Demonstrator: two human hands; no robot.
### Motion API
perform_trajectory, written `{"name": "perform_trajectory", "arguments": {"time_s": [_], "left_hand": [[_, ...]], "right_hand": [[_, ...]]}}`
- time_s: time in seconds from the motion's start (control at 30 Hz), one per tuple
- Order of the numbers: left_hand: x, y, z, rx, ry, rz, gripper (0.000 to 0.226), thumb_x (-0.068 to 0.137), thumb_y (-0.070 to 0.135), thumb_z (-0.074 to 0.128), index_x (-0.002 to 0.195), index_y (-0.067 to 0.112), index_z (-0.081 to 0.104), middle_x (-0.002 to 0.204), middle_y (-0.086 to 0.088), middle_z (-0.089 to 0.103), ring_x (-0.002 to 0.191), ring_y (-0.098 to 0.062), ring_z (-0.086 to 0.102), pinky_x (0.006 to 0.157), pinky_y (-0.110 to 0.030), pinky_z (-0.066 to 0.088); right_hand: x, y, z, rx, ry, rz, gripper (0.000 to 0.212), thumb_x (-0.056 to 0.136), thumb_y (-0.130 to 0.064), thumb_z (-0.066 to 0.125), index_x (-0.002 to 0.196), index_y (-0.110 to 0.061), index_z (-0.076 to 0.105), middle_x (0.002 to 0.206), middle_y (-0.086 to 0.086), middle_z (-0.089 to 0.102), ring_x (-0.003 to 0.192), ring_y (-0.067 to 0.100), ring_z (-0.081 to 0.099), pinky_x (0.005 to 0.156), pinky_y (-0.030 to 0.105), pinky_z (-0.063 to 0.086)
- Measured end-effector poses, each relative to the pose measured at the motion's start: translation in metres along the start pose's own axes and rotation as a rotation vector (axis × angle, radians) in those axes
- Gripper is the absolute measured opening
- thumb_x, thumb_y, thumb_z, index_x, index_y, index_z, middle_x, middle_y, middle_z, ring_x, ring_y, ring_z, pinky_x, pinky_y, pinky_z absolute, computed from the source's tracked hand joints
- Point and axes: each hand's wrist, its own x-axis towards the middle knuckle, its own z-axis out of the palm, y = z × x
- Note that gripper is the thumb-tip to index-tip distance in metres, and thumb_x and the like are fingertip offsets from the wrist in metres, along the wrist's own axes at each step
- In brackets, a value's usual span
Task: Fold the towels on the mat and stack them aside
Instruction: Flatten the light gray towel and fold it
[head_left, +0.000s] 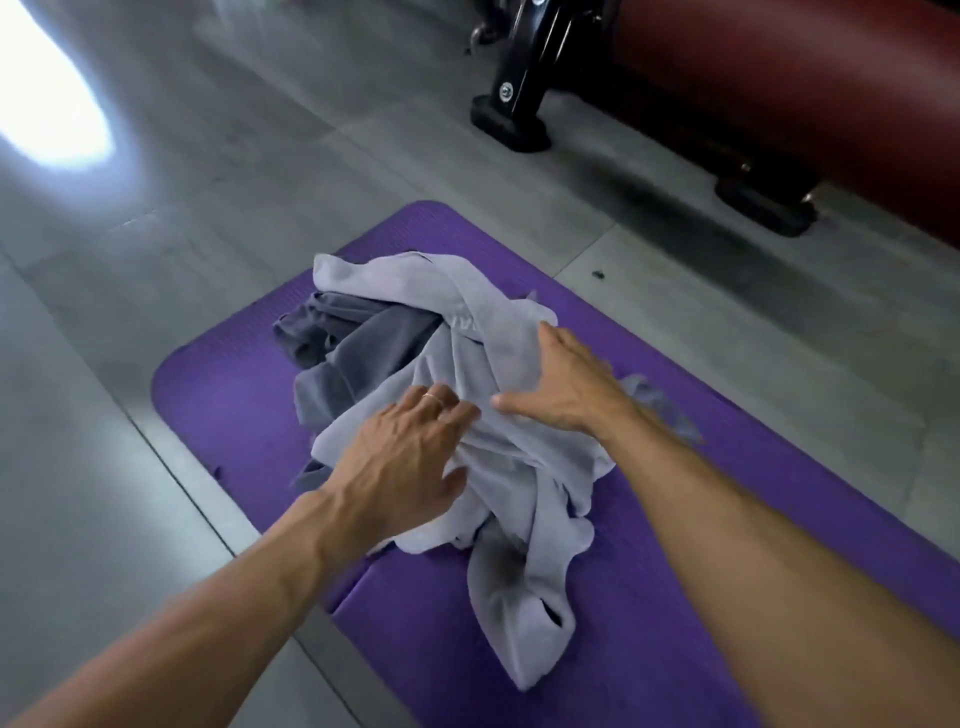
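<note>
Head view: the left hand (410, 457) lies on the pale towel (519, 467) with fingers curled into its folds, and the right hand (561, 384) rests flat and spread on it. A darker towel (353, 353) lies bunched beneath, far left. Both sit on the purple mat (223, 395) on the tiled floor (156, 249).

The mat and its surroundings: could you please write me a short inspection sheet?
Surface: purple mat lying on grey tiled floor.
Job's things: light grey towel crumpled over dark grey towel; none folded.
Clutter: small dark speck on the floor.
Hands: left hand and right hand on the light towel; grip unclear.
Cables: nothing seen.
Surroundings: black stand foot; dark red upholstery.
</note>
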Motion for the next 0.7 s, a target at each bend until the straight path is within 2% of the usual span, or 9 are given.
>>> {"name": "perform_trajectory", "arguments": {"time_s": [0.07, 0.13, 0.17, 0.2, 0.27, 0.4, 0.5, 0.6, 0.7], "left_hand": [[0.014, -0.012, 0.018, 0.005, 0.029, -0.002, 0.057, 0.075, 0.031, 0.066, 0.129, 0.018, 0.053, 0.119, -0.004, 0.055, 0.107, -0.027, 0.054, 0.086, -0.041, 0.051], [0.027, -0.017, 0.03, 0.009, 0.034, 0.006, 0.061, 0.072, 0.026, 0.069, 0.13, 0.019, 0.052, 0.12, -0.004, 0.054, 0.108, -0.028, 0.053, 0.089, -0.042, 0.049], [0.033, -0.017, 0.034, 0.021, 0.04, 0.023, 0.059, 0.069, 0.023, 0.069, 0.127, 0.02, 0.054, 0.117, -0.003, 0.055, 0.106, -0.028, 0.054, 0.088, -0.041, 0.048], [0.04, -0.016, 0.036, 0.038, 0.05, 0.038, 0.056, 0.068, 0.022, 0.07, 0.122, 0.022, 0.057, 0.114, -0.003, 0.057, 0.103, -0.028, 0.055, 0.087, -0.041, 0.047], [0.054, -0.013, 0.04, 0.047, 0.102, 0.065, 0.044, 0.069, 0.018, 0.073, 0.112, 0.024, 0.065, 0.107, -0.001, 0.06, 0.097, -0.027, 0.056, 0.085, -0.042, 0.046], [0.081, 0.0, 0.046, 0.102, 0.235, 0.172, 0.029, 0.073, 0.012, 0.073, 0.099, 0.022, 0.069, 0.088, 0.003, 0.064, 0.08, -0.024, 0.058, 0.078, -0.04, 0.043], [0.097, 0.038, 0.048, 0.107, 0.327, 0.349, 0.026, 0.08, 0.013, 0.053, 0.101, 0.02, 0.067, 0.086, 0.001, 0.062, 0.079, -0.025, 0.06, 0.08, -0.042, 0.045], [0.106, 0.096, 0.047, 0.144, 0.318, 0.53, 0.033, 0.081, 0.015, 0.04, 0.101, 0.019, 0.065, 0.09, -0.002, 0.063, 0.079, -0.025, 0.06, 0.075, -0.039, 0.046], [0.106, 0.156, 0.043, 0.26, 0.286, 0.746, 0.025, 0.077, 0.016, 0.052, 0.101, 0.018, 0.061, 0.09, -0.004, 0.064, 0.079, -0.026, 0.061, 0.071, -0.039, 0.048]], "right_hand": [[0.016, 0.004, 0.021, 0.038, 0.064, 0.036, 0.077, 0.081, -0.05, 0.068, 0.14, -0.012, 0.037, 0.142, 0.011, 0.045, 0.129, 0.033, 0.045, 0.103, 0.048, 0.038], [0.021, 0.009, 0.024, 0.104, 0.16, 0.043, 0.026, 0.086, -0.029, 0.062, 0.105, -0.012, 0.057, 0.112, 0.012, 0.063, 0.108, 0.035, 0.057, 0.08, 0.036, 0.043], [0.019, 0.012, 0.021, 0.134, 0.155, 0.038, 0.008, 0.086, -0.021, 0.058, 0.088, -0.014, 0.056, 0.096, 0.01, 0.066, 0.096, 0.035, 0.06, 0.071, 0.032, 0.038], [0.016, 0.015, 0.015, 0.165, 0.136, 0.038, 0.009, 0.086, -0.016, 0.055, 0.078, -0.014, 0.052, 0.083, 0.008, 0.064, 0.087, 0.034, 0.06, 0.066, 0.032, 0.036], [0.012, 0.021, 0.003, 0.311, 0.12, 0.08, 0.012, 0.087, -0.014, 0.054, 0.076, -0.01, 0.057, 0.074, 0.005, 0.063, 0.079, 0.03, 0.06, 0.063, 0.034, 0.041], [0.004, 0.056, -0.015, 0.57, 0.319, 0.288, 0.02, 0.093, -0.023, 0.046, 0.095, -0.008, 0.059, 0.09, 0.005, 0.062, 0.087, 0.025, 0.057, 0.07, 0.03, 0.039], [-0.016, 0.106, -0.02, 0.735, 0.533, 0.445, 0.028, 0.095, -0.029, 0.047, 0.103, -0.005, 0.059, 0.097, 0.009, 0.062, 0.09, 0.027, 0.058, 0.069, 0.028, 0.039], [-0.061, 0.159, -0.027, 0.875, 0.72, 0.534, 0.016, 0.091, -0.021, 0.056, 0.091, -0.005, 0.06, 0.08, 0.004, 0.059, 0.073, 0.018, 0.055, 0.059, 0.025, 0.041], [-0.124, 0.205, -0.035, 0.932, 0.804, 0.571, 0.019, 0.091, -0.01, 0.056, 0.072, -0.015, 0.056, 0.067, -0.003, 0.055, 0.062, 0.011, 0.051, 0.055, 0.023, 0.041]]}}
